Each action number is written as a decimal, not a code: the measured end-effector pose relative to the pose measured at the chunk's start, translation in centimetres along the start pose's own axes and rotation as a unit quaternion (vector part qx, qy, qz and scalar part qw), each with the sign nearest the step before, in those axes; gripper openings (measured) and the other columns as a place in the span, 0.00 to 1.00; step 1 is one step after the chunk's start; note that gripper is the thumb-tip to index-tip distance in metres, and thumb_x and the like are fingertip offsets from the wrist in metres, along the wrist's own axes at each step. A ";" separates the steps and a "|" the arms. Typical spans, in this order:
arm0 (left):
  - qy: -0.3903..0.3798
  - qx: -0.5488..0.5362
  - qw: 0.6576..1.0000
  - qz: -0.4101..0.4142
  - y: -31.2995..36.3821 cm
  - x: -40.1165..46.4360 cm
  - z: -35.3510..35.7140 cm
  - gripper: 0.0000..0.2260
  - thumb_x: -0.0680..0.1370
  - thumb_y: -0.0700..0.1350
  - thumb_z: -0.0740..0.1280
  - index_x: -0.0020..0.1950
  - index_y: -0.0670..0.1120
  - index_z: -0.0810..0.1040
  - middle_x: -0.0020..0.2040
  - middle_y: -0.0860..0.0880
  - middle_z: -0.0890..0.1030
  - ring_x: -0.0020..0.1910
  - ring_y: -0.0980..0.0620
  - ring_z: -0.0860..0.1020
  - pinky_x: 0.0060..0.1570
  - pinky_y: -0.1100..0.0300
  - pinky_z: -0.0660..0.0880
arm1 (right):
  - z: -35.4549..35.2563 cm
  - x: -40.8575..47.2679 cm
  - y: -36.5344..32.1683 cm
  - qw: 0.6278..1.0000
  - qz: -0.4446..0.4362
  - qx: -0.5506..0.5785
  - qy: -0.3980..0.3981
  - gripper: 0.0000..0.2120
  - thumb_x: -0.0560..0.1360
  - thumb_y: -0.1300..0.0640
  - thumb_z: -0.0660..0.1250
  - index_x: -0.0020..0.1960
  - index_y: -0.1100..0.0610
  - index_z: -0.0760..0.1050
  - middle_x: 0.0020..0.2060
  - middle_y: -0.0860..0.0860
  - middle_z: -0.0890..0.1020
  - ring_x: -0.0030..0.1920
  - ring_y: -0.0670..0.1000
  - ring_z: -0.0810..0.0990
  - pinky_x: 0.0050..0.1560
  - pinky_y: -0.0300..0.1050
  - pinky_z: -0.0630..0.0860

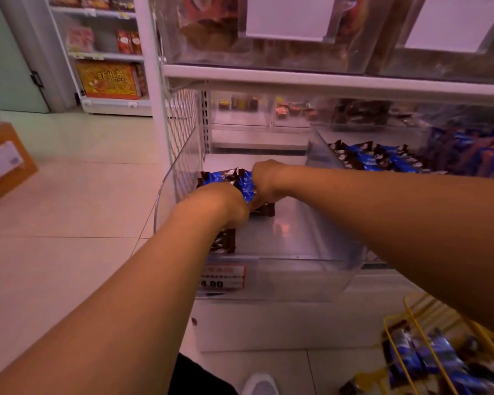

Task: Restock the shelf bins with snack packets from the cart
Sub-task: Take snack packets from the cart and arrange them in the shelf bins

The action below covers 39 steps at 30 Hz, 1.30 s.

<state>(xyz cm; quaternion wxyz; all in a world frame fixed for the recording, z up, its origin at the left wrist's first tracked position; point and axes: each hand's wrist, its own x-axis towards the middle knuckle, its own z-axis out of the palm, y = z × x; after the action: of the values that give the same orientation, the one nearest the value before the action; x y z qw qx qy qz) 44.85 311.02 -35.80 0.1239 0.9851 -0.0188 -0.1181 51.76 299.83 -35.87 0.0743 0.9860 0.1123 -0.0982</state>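
Note:
Both my hands reach into a clear plastic shelf bin [297, 240] on the low shelf. My left hand [220, 203] and my right hand [267, 181] together hold a bunch of blue and brown snack packets [226, 178] at the bin's left side; the fingers are hidden behind the hands and packets. Another brown packet [223, 242] lies near the bin's front left corner. The yellow wire cart [411, 346] with several more blue packets [439, 357] stands at the bottom right.
The neighbouring bin [382, 161] on the right is filled with the same blue packets. A price tag [221, 277] hangs on the bin's front. An upper shelf [325, 81] carries clear bins above. A cardboard box [3, 163] sits on the tiled floor at left.

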 end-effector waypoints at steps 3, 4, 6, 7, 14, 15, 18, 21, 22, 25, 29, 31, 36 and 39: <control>0.014 0.004 1.000 -0.004 -0.1 0.1 0.1 0.14 0.79 0.42 0.62 0.64 0.43 0.75 0.44 0.47 0.73 0.50 0.46 0.74 0.55 0.54 0.71 | -0.2 0.1 0.2 0.999 0.006 -0.030 0.019 0.30 0.69 0.39 0.75 0.61 0.58 0.73 0.44 0.53 0.76 0.46 0.54 0.76 0.43 0.46 0.72; 0.021 0.008 1.000 -0.002 -0.1 0.2 0.1 0.14 0.79 0.42 0.62 0.64 0.43 0.75 0.43 0.47 0.73 0.49 0.46 0.74 0.53 0.55 0.71 | -0.4 0.1 0.5 0.999 0.010 -0.036 0.035 0.31 0.66 0.38 0.77 0.59 0.57 0.73 0.44 0.52 0.76 0.46 0.54 0.76 0.43 0.47 0.73; 0.038 0.023 0.999 -0.001 -0.4 0.3 0.0 0.13 0.79 0.42 0.62 0.63 0.42 0.76 0.42 0.47 0.72 0.47 0.47 0.73 0.49 0.56 0.71 | -0.6 0.1 1.3 0.997 0.012 -0.044 0.062 0.34 0.60 0.34 0.79 0.55 0.54 0.70 0.46 0.52 0.76 0.46 0.55 0.76 0.43 0.48 0.74; 0.046 0.029 0.999 0.000 -0.6 0.4 -0.1 0.13 0.79 0.43 0.62 0.62 0.41 0.76 0.43 0.47 0.72 0.46 0.47 0.73 0.47 0.56 0.70 | -0.7 0.1 1.5 0.997 0.012 -0.040 0.064 0.35 0.59 0.34 0.79 0.54 0.54 0.70 0.47 0.52 0.76 0.46 0.55 0.77 0.44 0.49 0.76; 0.103 -0.004 0.995 -0.011 -0.3 0.4 -0.4 0.06 0.77 0.45 0.64 0.52 0.44 0.74 0.37 0.48 0.70 0.33 0.51 0.69 0.31 0.60 0.66 | -0.8 -0.9 0.9 0.999 0.007 -0.013 0.046 0.37 0.59 0.36 0.80 0.58 0.56 0.73 0.38 0.50 0.73 0.44 0.54 0.77 0.44 0.48 0.77; 0.114 -0.010 0.993 -0.014 -0.3 0.3 -0.5 0.05 0.77 0.45 0.64 0.51 0.44 0.74 0.37 0.48 0.70 0.33 0.52 0.69 0.29 0.60 0.64 | -1.1 -1.3 0.9 0.999 0.000 -0.022 0.050 0.37 0.60 0.37 0.80 0.59 0.57 0.73 0.40 0.50 0.74 0.45 0.54 0.77 0.45 0.49 0.77; 0.149 -0.016 0.989 -0.016 -0.1 -0.3 -1.0 0.06 0.77 0.44 0.64 0.51 0.44 0.76 0.39 0.48 0.71 0.34 0.50 0.69 0.33 0.58 0.66 | -3.0 -4.2 1.1 0.996 -0.039 -0.036 0.074 0.34 0.65 0.41 0.79 0.62 0.58 0.73 0.51 0.53 0.77 0.50 0.55 0.77 0.50 0.50 0.77; 0.206 -0.035 0.978 -0.001 1.0 -1.8 -1.7 0.10 0.79 0.48 0.65 0.48 0.42 0.79 0.40 0.46 0.76 0.38 0.46 0.74 0.37 0.56 0.68 | -4.8 -11.0 3.3 0.979 -0.092 -0.036 0.180 0.23 0.70 0.44 0.76 0.59 0.54 0.76 0.54 0.51 0.77 0.53 0.55 0.77 0.53 0.53 0.78; 0.233 -0.044 0.971 0.026 1.8 -2.5 -1.9 0.12 0.79 0.50 0.65 0.46 0.42 0.81 0.40 0.45 0.78 0.39 0.45 0.76 0.38 0.55 0.70 | -4.9 -14.0 4.8 0.966 -0.115 -0.041 0.229 0.18 0.72 0.43 0.73 0.55 0.52 0.77 0.50 0.49 0.77 0.51 0.55 0.77 0.51 0.52 0.78; 0.321 -0.095 0.922 0.194 6.2 -5.7 -2.0 0.14 0.77 0.53 0.66 0.35 0.46 0.79 0.34 0.48 0.80 0.38 0.44 0.79 0.40 0.55 0.75 | -3.8 -23.5 10.6 0.946 -0.117 -0.032 0.300 0.15 0.71 0.37 0.62 0.39 0.48 0.73 0.33 0.42 0.70 0.34 0.49 0.72 0.37 0.45 0.72; 0.275 -0.130 0.837 0.456 15.4 -11.0 0.4 0.16 0.75 0.57 0.64 0.31 0.49 0.73 0.26 0.54 0.74 0.30 0.51 0.75 0.33 0.58 0.69 | 0.6 -32.1 19.1 0.988 0.041 -0.008 0.149 0.16 0.73 0.38 0.68 0.37 0.51 0.78 0.27 0.42 0.73 0.28 0.39 0.68 0.34 0.43 0.67; 0.182 -0.055 0.820 0.540 20.2 -12.5 3.1 0.15 0.74 0.58 0.65 0.33 0.50 0.76 0.30 0.54 0.75 0.32 0.51 0.75 0.35 0.58 0.69 | 3.9 -34.5 22.4 0.991 0.119 -0.013 -0.066 0.18 0.71 0.37 0.71 0.52 0.49 0.80 0.42 0.44 0.82 0.37 0.43 0.75 0.44 0.43 0.72; -0.038 0.173 0.820 0.545 29.3 -13.4 10.6 0.17 0.72 0.61 0.71 0.49 0.48 0.82 0.47 0.48 0.82 0.47 0.45 0.80 0.47 0.53 0.79 | 10.3 -36.4 26.4 0.899 0.210 0.139 -0.358 0.35 0.68 0.49 0.79 0.71 0.52 0.70 0.61 0.53 0.79 0.57 0.55 0.80 0.55 0.52 0.81; -0.181 0.347 0.803 0.450 32.3 -13.1 14.7 0.24 0.68 0.66 0.73 0.46 0.45 0.80 0.47 0.47 0.82 0.50 0.43 0.80 0.54 0.48 0.79 | 11.5 -35.9 26.3 0.896 0.182 0.108 -0.389 0.39 0.69 0.47 0.78 0.75 0.54 0.66 0.68 0.54 0.73 0.60 0.57 0.79 0.46 0.48 0.83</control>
<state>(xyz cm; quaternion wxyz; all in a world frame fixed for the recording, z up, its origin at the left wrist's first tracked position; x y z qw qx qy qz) 28.40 277.12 -38.61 -0.1922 0.8038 -0.5219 -0.2112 21.58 265.13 -36.16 0.0212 0.8742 -0.1189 -0.4703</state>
